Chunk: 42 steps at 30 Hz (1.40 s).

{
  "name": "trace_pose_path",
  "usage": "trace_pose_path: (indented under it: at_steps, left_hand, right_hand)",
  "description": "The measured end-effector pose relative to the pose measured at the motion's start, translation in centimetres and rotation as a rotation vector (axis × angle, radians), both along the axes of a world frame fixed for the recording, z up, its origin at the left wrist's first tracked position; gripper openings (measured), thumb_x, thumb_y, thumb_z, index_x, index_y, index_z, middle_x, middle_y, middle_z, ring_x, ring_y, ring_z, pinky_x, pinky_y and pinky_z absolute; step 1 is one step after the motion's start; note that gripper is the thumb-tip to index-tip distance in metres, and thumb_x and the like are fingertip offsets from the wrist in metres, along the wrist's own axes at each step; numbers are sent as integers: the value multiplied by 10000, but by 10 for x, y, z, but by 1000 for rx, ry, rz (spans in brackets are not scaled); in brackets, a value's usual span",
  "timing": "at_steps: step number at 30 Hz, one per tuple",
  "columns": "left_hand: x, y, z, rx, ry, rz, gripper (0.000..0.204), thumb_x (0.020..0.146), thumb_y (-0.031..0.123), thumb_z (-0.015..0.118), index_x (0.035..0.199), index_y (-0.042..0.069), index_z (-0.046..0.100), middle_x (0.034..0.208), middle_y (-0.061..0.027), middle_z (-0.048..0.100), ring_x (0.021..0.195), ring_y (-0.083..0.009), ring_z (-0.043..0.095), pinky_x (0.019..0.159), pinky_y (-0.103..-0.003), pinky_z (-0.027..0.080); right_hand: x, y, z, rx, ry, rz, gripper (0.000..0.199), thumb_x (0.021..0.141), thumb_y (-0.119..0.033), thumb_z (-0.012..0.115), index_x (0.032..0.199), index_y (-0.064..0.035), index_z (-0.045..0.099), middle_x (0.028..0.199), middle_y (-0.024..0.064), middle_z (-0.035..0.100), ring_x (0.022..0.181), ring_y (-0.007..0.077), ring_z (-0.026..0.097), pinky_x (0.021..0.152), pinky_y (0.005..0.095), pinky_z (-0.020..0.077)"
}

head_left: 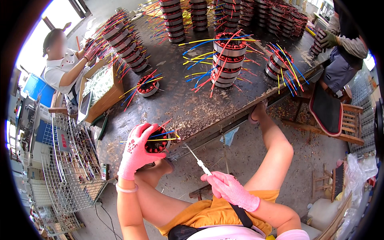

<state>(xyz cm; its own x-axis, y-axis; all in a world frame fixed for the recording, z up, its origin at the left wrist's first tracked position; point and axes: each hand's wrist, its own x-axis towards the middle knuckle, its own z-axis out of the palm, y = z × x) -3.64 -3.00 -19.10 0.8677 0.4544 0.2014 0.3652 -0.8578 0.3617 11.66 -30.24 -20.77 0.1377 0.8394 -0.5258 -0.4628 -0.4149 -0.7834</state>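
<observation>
Dark red printed characters [131,146] on back of pink left glove [138,150], small, stacked in lines. Grey plate [63,141] on wire-mesh rack [72,178] at left: row of reddish characters, blurred. Print on white shirt [232,233] at lower edge: cut off, unreadable.

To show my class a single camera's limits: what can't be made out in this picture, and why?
- Wire-wound ring: in the head view, its left side is hidden by the left hand.
- White tool: its rear end is covered by the right hand.
- Tall ring stack: top cut off by the upper edge.
- Co-worker at the right: head cut off there too.
</observation>
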Motion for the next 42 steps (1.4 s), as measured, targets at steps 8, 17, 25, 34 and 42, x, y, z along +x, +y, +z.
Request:
trace_pose_path:
  at_steps: [8, 17, 25, 34, 42]
  left_hand:
    - [0, -1, 1, -3, -4, -2, 813, 556, 258, 866, 1296, 81, 582, 1265, -167, 560, 1203, -384, 519, 1046, -468, 425]
    - [0, -1, -1, -90, -4, 71, 872, 527, 219, 879, 1321, 49, 559, 1301, -177, 550, 1236, -388, 507, 1062, -474, 413]
    - [-1, 1, -3, 42, -26, -7, 815, 551, 239, 877, 1294, 77, 582, 1241, -160, 583, 1196, -383, 518, 1048, -475, 420]
    - [3, -1, 2, -10, -5, 17, 839, 506, 216, 891, 1270, 44, 593, 1266, -184, 575, 1201, -384, 530, 1045, -463, 426]
    - [1, 2, -3, -13, -22, 17, 807, 539, 270, 875, 1272, 74, 597, 1245, -159, 581, 1189, -380, 525, 1041, -467, 426]
  right_hand:
    - [-1, 1, 2, 0, -53, 2, 352, 1043, -291, 500, 1193, 2, 624, 602, -23, 454, 546, 55, 420, 521, 222, 325]
    - [-1, 0, -2, -12, -12, -35, 328, 1050, -253, 481, 1193, 9, 619, 612, -30, 453, 555, 55, 407, 537, 220, 323]
    - [-2, -7, -8, 36, 12, -22, 326, 1054, -233, 457, 1183, 25, 610, 675, -30, 463, 571, 55, 429, 541, 228, 369]
    - [-1, -7, 3, 4, -20, 11, 328, 1050, -247, 473, 1172, 24, 615, 668, -22, 453, 561, 56, 441, 531, 239, 398]
    - [-2, -7, -3, 11, -7, -4, 320, 1046, -246, 483, 1166, 18, 619, 651, -21, 446, 549, 56, 442, 523, 239, 400]
